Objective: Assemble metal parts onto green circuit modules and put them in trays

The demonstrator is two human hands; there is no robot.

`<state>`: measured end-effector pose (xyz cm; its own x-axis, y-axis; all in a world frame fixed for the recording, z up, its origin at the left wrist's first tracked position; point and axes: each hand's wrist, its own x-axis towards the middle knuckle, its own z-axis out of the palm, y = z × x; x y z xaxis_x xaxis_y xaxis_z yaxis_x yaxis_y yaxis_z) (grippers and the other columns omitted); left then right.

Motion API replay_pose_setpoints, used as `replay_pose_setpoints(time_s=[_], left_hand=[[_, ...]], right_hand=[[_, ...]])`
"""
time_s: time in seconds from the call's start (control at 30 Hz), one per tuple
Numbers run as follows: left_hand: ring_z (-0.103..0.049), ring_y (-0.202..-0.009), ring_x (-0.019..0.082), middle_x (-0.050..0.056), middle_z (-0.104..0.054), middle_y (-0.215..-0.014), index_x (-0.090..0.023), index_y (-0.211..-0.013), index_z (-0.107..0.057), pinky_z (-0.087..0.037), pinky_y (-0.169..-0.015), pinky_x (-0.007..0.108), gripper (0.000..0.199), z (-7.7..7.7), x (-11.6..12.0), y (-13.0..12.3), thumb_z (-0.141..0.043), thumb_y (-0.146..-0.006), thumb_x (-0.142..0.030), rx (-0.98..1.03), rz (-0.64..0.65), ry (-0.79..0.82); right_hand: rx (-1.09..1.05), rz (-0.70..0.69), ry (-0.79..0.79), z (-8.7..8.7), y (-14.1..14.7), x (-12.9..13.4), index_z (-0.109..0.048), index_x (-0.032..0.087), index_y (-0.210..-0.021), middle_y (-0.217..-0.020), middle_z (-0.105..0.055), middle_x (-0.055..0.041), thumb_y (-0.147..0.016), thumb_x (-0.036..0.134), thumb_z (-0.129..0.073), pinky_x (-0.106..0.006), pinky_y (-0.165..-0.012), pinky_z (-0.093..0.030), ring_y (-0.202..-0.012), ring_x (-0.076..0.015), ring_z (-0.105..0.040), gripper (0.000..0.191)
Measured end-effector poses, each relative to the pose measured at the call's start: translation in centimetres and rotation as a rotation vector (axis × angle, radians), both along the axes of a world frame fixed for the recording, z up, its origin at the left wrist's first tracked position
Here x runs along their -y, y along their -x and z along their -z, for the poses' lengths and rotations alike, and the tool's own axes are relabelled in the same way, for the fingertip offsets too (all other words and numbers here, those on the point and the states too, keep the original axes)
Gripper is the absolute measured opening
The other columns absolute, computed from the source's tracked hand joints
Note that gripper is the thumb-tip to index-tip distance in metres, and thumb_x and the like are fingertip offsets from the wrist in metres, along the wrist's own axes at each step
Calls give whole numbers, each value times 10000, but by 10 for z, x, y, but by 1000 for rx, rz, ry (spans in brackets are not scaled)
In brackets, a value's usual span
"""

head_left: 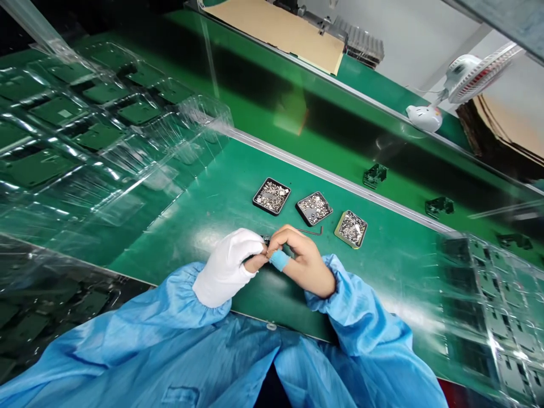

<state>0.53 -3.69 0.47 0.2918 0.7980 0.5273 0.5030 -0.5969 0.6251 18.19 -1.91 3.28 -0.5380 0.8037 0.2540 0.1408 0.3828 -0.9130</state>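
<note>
My left hand (229, 262) wears a white glove that leaves the thumb and finger ends bare. My right hand (301, 256) is ungloved, with blue tape around the thumb. Both sets of fingertips meet in a pinch around a small dark part (266, 238), mostly covered by the fingers, so its kind is unclear. Just beyond the hands lies an L-shaped hex key (313, 231). Three small square trays hold shiny metal pieces: a left one (255, 202), a middle one (301, 213) and a right one with a yellowish edge (339, 233).
Clear plastic blister trays (140, 161) are stacked on the left of the green tabletop (212, 195). More blister trays (488, 317) stand at the right. A ledge strip (297, 161) runs behind the small trays. On the upper shelf are cardboard (280, 28) and a white fan (425, 117).
</note>
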Motion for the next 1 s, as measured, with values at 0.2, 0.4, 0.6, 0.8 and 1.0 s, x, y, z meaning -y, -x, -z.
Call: replay_pose_setpoints(time_s=[0.2, 0.4, 0.6, 0.8, 1.0], left_hand=[[-492, -560, 138, 8, -552, -586, -180, -603, -508, -369, -533, 277, 267, -3, 6, 3, -430, -849, -112, -298, 58, -238], [-592, -756, 192, 49, -639, -813, -182, -845, -564, -445, -661, 325, 58, 10, 6, 6, -539, -809, -221, -279, 6, -248], [-539, -1140, 306, 165, -549, -1207, -134, -1242, -399, -464, -938, 438, 614, 42, -4, -2, -623, -716, -357, -168, 33, 288], [-558, -1043, 243, 104, -536, -1107, -170, -1184, -423, -494, -890, 392, 458, 36, -1, -5, -537, -742, -208, -103, 11, 305], [-535, -1032, 250, 108, -514, -1088, -168, -1180, -411, -494, -877, 409, 426, 36, 2, -7, -528, -774, -218, -134, 5, 202]], right_hand=[[106, -59, 121, 6, -6, 5, -578, 188, -816, -781, -553, -8, -850, 205, -575, -250, -670, -445, -711, -122, -519, 38], [287, -128, -10, 1, -16, -1, -569, 192, -812, -755, -554, -4, -858, 181, -535, -247, -652, -429, -683, -122, -508, 58], [394, 54, -186, 17, -27, -14, -554, 198, -821, -823, -585, -33, -884, 154, -491, -311, -764, -432, -795, -166, -537, 100], [381, 37, -288, 31, -22, -14, -552, 196, -853, -900, -570, -55, -900, 157, -486, -333, -814, -420, -878, -181, -530, 89], [464, 39, -297, 31, -20, -11, -544, 196, -862, -916, -576, -64, -899, 164, -464, -348, -797, -419, -862, -193, -520, 93]])
